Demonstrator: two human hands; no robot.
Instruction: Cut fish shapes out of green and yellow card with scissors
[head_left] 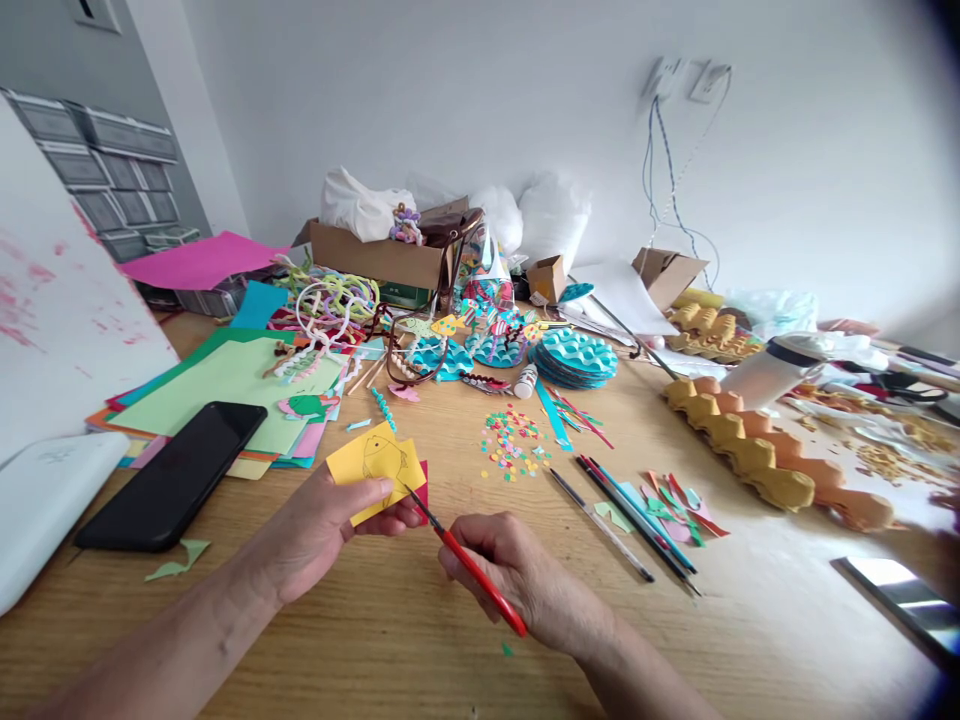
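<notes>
While the left hand [334, 515] pinches yellow paper [384, 458] near its lower edge, the right hand [508, 570] grips scissors [460, 557], tabletop [397, 635] showing between them.

Phone [176, 478]: toward the worktop's [360, 640] left edge.
Cardboard box [375, 252]: by the back edge, under a white bag [358, 207].
Tumbler [772, 373]: beside egg carton [731, 440], toward right edge.

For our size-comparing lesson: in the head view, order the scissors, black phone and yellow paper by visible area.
Largest to smallest:
1. Black phone
2. Yellow paper, partly behind the left hand
3. Scissors, partly behind the right hand
</notes>
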